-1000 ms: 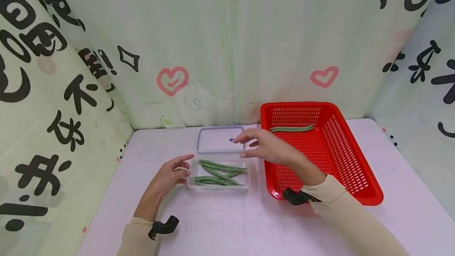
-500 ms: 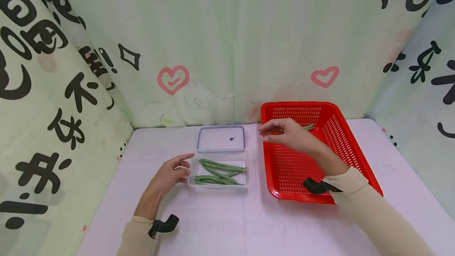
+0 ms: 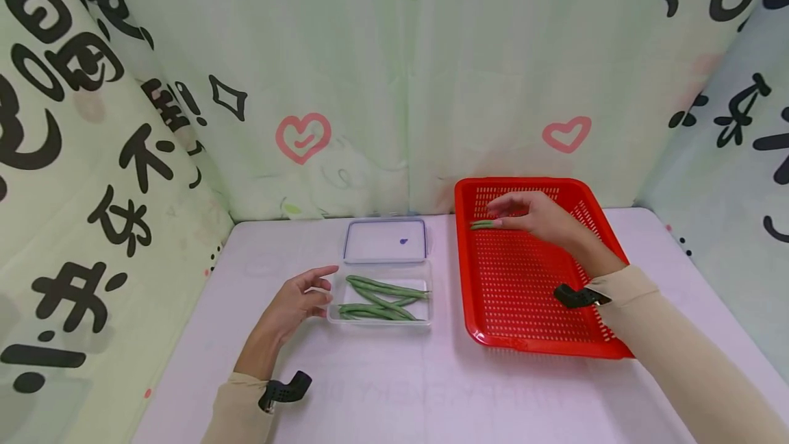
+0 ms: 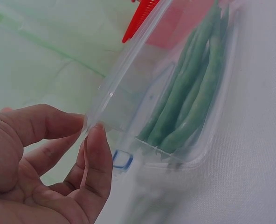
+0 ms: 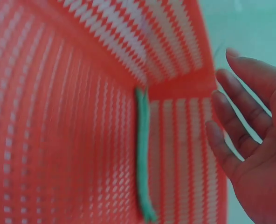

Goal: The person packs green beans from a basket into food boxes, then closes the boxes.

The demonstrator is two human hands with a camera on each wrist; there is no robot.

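Several green beans lie in a clear plastic food container on the table. My left hand pinches the container's left rim; in the left wrist view the fingertips meet at its edge, with the beans beyond. Over the far part of a red plastic basket hovers my right hand, fingers extended and holding nothing. A couple of green beans lie along the foot of the basket's far wall, partly hidden behind the right hand in the head view.
The container's lid, with a blue edge, lies flat just behind the container. A pale printed curtain encloses the table at the back and both sides. The basket's raised walls stand around the right hand's area.
My right hand has moved right, from above the container to over the beans in the basket. The left hand and the container have stayed in place.
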